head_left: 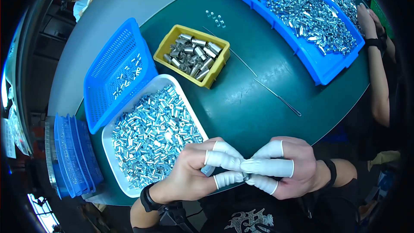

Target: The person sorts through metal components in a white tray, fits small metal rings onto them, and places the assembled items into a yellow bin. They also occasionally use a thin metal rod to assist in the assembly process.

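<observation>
My left hand (199, 169) and my right hand (294, 168) meet just off the table's near edge, with white cots on the thumbs and several fingers. Both are closed, fingertips pressed together round a small dark, shiny metal part (246, 177). Only a sliver of it shows; the cots hide the rest, so its exact kind is unclear. Close to my left hand stands a white tray (108, 151) filled with small silvery metal sleeves (151, 136).
A yellow bin (210, 81) holds larger metal cylinders. Blue baskets (97, 99) stand at left; a blue tray (308, 62) of metal parts lies far right. A thin metal rod (278, 96) and several small rings (216, 19) lie on the green table (241, 116). Two other people are nearby.
</observation>
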The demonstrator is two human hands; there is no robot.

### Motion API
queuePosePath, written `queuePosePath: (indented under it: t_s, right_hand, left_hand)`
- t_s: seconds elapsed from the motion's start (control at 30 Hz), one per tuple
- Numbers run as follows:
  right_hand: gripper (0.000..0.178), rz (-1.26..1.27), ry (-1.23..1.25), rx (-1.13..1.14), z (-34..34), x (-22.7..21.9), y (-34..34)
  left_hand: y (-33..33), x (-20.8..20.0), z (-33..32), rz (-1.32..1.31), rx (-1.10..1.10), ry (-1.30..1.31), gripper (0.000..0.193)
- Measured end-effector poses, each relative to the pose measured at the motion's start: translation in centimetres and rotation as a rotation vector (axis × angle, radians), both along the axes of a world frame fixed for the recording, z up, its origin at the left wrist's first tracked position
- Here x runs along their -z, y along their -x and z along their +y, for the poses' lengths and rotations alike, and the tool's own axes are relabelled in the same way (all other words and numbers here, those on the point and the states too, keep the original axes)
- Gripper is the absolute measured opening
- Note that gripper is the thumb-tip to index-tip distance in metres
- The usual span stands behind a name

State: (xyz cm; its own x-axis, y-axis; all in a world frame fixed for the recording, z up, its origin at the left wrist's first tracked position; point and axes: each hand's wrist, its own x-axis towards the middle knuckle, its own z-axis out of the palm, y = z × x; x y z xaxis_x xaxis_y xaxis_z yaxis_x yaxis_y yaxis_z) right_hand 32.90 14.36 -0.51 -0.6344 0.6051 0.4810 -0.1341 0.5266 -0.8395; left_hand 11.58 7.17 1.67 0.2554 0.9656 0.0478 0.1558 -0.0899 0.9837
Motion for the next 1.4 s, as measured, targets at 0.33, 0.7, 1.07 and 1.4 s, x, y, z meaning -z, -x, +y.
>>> queuePosePath:
  t_s: [0.33, 0.7, 1.07, 1.4]
  right_hand:
    - [0.028, 0.001, 0.127, -0.199, 0.2, 2.2, -0.3]
    - [0.016, -0.232, 0.367, -0.28, 0.3, 4.0, -2.0]
    - [0.017, -0.217, 0.348, -0.264, 0.4, 4.4, -1.8]
    - [0.015, -0.258, 0.297, -0.246, 0.6, 4.4, -1.5]
  left_hand:
    - [-0.4, 0.0, -0.4, 0.11, 0.035, 0.095, 0.024]
    - [5.2, 0.3, -1.4, 0.346, -0.493, -0.02, 0.027]
    - [6.2, 2.5, -1.5, 0.418, -0.719, -0.135, 0.024]
    - [6.8, 2.5, -1.9, 0.683, -0.692, -0.091, 0.025]
